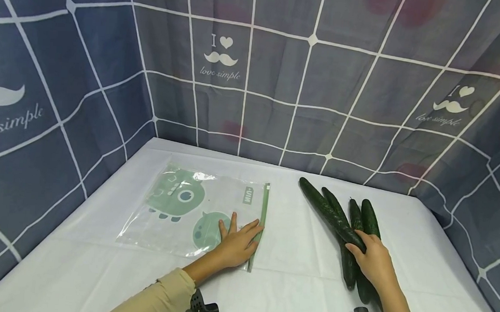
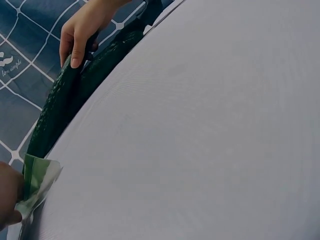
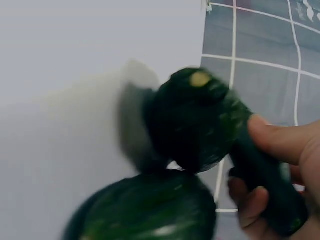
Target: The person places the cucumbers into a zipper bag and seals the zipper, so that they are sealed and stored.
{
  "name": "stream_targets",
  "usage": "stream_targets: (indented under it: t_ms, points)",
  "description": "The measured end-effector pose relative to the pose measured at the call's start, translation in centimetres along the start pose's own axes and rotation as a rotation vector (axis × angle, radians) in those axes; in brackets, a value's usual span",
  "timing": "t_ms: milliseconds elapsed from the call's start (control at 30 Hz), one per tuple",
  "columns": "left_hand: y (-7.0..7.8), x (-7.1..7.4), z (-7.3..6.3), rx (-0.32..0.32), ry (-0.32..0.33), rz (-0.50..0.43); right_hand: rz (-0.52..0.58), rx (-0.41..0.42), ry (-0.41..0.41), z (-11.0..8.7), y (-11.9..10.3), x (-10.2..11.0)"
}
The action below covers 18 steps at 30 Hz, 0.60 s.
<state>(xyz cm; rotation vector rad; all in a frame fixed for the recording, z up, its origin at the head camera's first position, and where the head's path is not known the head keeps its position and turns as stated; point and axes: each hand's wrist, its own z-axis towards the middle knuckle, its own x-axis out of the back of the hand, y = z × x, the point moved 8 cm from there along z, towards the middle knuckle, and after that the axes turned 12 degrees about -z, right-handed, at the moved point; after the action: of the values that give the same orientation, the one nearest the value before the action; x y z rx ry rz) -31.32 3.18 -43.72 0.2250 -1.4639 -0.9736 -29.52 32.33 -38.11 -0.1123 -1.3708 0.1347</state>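
A clear zip bag (image 1: pixel 175 196) printed with green cartoon monsters lies flat on the white table. My left hand (image 1: pixel 237 246) rests on its right part, fingers spread, with fingertips at the green zip strip (image 1: pixel 264 208). To the right, my right hand (image 1: pixel 375 264) grips the near end of a dark green cucumber (image 1: pixel 326 209), thumb on one side and fingers on the other. That cucumber slants away to the far left across another one. Several more cucumbers (image 1: pixel 369 217) lie beside and under the right hand, partly hidden by it. Blurred cucumber ends (image 3: pixel 150 210) fill the right wrist view.
A white cloth (image 1: pixel 293 284) covers the table. Blue-grey checked curtains (image 1: pixel 277 71) stand around its back and sides. Black wrist devices (image 1: pixel 204 310) sit at both sleeves.
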Motion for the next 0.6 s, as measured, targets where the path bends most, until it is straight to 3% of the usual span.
stream_targets:
  t_ms: [267,600]
  points:
    - [0.1,0.2,0.2,-0.020,0.052,-0.023,0.056,0.025,0.251,-0.1,0.1,1.3]
    - [0.3,0.5,0.1,-0.023,0.094,0.013,0.129,0.117,0.435,-0.6,-0.3,3.1]
